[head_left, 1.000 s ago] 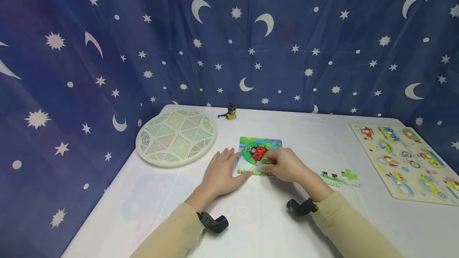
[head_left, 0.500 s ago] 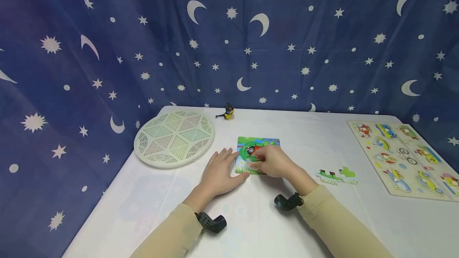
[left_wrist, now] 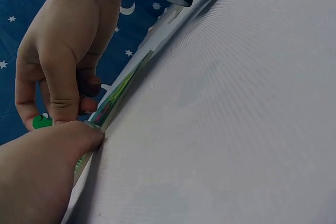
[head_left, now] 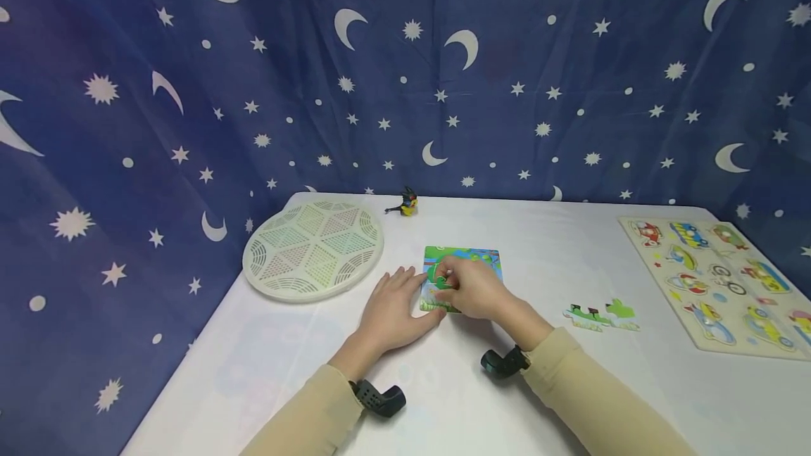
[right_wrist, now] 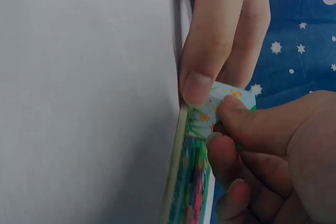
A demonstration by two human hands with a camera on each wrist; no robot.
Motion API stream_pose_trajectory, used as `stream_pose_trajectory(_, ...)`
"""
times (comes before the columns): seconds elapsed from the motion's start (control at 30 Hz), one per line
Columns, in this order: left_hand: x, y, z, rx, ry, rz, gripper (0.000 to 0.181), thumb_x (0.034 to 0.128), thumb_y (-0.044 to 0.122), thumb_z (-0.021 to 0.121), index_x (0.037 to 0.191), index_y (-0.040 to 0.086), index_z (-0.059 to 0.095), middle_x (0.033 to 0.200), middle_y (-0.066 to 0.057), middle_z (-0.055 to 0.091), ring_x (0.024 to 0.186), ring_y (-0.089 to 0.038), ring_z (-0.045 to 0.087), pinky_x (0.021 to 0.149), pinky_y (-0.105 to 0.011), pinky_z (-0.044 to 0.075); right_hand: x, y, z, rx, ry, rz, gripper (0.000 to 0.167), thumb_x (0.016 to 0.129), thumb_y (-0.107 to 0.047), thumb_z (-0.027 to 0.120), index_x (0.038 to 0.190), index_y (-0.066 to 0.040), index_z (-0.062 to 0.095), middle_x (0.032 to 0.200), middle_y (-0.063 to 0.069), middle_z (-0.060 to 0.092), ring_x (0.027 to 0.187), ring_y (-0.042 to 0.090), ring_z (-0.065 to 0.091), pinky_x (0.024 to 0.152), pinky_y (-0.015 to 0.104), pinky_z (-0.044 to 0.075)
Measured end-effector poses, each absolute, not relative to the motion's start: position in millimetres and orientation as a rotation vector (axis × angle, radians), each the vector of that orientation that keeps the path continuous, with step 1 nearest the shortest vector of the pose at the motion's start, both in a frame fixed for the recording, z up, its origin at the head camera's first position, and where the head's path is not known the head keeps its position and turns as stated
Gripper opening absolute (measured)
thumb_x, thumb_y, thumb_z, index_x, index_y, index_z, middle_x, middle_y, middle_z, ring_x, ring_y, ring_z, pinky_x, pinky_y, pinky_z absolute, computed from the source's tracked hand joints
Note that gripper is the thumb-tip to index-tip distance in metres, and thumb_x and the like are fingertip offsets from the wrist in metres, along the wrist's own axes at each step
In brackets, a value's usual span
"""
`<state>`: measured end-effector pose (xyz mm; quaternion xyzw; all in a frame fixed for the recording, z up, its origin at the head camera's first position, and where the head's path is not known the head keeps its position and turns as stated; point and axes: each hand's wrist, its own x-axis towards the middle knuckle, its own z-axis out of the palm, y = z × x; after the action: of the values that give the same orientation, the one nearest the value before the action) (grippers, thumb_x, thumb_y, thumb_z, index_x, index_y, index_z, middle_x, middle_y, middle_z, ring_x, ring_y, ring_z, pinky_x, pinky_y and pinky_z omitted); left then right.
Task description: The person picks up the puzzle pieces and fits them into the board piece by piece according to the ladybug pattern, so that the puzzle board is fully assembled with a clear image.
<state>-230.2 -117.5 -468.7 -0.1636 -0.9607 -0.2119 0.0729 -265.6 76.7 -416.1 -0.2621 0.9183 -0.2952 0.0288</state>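
Note:
A small square jigsaw puzzle (head_left: pixel 469 253) in a tray lies on the white table in the head view. My left hand (head_left: pixel 391 307) rests at its left side, thumb at the front edge and fingers straight. Over the puzzle, my right hand (head_left: pixel 475 290) pinches a puzzle piece (right_wrist: pixel 233 94) between thumb and fingers. The right wrist view shows this piece as pale with orange flowers, beside the left thumb (right_wrist: pixel 197 90). The ladybug picture is hidden behind the right hand. Two loose green puzzle pieces (head_left: pixel 588 317) lie right of the puzzle.
A round pale perforated board (head_left: pixel 313 248) lies at the back left. A small bird figure (head_left: pixel 407 203) stands near the back edge. At the right is a wooden vehicle puzzle board (head_left: pixel 716 287). A blue moon-and-star cloth (head_left: pixel 380 55) hangs behind the table.
My right hand has moved left across the puzzle, covering the ladybug picture that showed earlier. The left hand has stayed at the puzzle's left side. The loose pieces lie as before.

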Motion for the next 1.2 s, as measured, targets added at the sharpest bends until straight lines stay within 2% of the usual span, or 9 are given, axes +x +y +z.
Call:
stream_pose_trajectory(0.1,-230,-116,-468,-0.492,-2.885,-0.640,0.077,0.0913,0.063,0.061,0.150,0.013,0.054,0.157,-0.012,0.046,0.150,-0.029,0.033,0.125,-0.047,0.018,-266,78,-415,-0.809,2.859,-0.897,0.032,0.084,-0.017,0.087,0.100,-0.017,0.059,0.073,-0.007,0.060,0.062,0.011,0.054,0.058,0.029,0.046)
stream_pose_trajectory(0.33,-229,-115,-467,-0.492,-2.886,-0.654,0.076,0.0917,0.063,0.061,0.149,0.014,0.054,0.157,-0.012,0.046,0.150,-0.028,0.033,0.125,-0.047,0.018,-270,79,-415,-0.851,2.948,-0.757,0.033,0.082,-0.024,0.089,0.105,-0.014,0.068,0.082,-0.006,0.063,0.071,0.010,0.055,0.064,0.031,0.049)
stream_pose_trajectory(0.5,-229,-115,-468,-0.499,-2.887,-0.655,0.077,0.0919,0.064,0.060,0.149,0.014,0.055,0.157,-0.012,0.045,0.150,-0.028,0.033,0.125,-0.046,0.017,-276,80,-420,-0.865,2.918,-0.705,0.020,0.083,-0.026,0.088,0.093,-0.016,0.073,0.078,-0.009,0.062,0.073,0.009,0.055,0.067,0.031,0.050)
stream_pose_trajectory(0.63,-229,-117,-469,-0.493,-2.878,-0.637,0.076,0.0917,0.065,0.060,0.149,0.014,0.055,0.157,-0.012,0.046,0.150,-0.029,0.033,0.125,-0.046,0.018,-280,80,-424,-0.828,2.891,-0.729,0.020,0.083,-0.028,0.088,0.091,-0.018,0.072,0.078,-0.011,0.062,0.073,0.008,0.056,0.068,0.030,0.051)
stream_pose_trajectory(0.77,-231,-117,-469,-0.498,-2.874,-0.630,0.077,0.0917,0.065,0.060,0.148,0.014,0.055,0.157,-0.012,0.046,0.150,-0.029,0.033,0.125,-0.046,0.017,-280,83,-424,-0.799,2.899,-0.742,0.024,0.083,-0.031,0.088,0.090,-0.018,0.069,0.077,-0.010,0.061,0.071,0.008,0.056,0.066,0.030,0.051)
stream_pose_trajectory(0.9,-230,-115,-468,-0.505,-2.883,-0.635,0.078,0.0915,0.067,0.060,0.149,0.014,0.054,0.157,-0.012,0.045,0.150,-0.029,0.033,0.125,-0.046,0.017,-274,93,-422,-0.798,2.909,-0.845,0.021,0.090,-0.034,0.082,0.086,-0.020,0.067,0.074,-0.010,0.060,0.068,0.010,0.054,0.061,0.029,0.047)
stream_pose_trajectory(1.0,-229,-115,-467,-0.508,-2.886,-0.643,0.079,0.0914,0.067,0.060,0.150,0.015,0.053,0.158,-0.012,0.044,0.150,-0.029,0.033,0.125,-0.046,0.017,-267,107,-418,-0.781,2.921,-0.973,0.020,0.095,-0.034,0.076,0.083,-0.021,0.068,0.074,-0.008,0.060,0.067,0.013,0.052,0.058,0.031,0.044)
stream_pose_trajectory(1.2,-229,-116,-466,-0.495,-2.885,-0.643,0.078,0.0908,0.065,0.062,0.150,0.015,0.053,0.158,-0.012,0.044,0.150,-0.030,0.033,0.125,-0.046,0.017,-253,144,-417,-0.708,2.942,-1.004,0.021,0.097,-0.033,0.073,0.083,-0.019,0.069,0.076,-0.009,0.063,0.060,0.014,0.050,0.052,0.029,0.043)
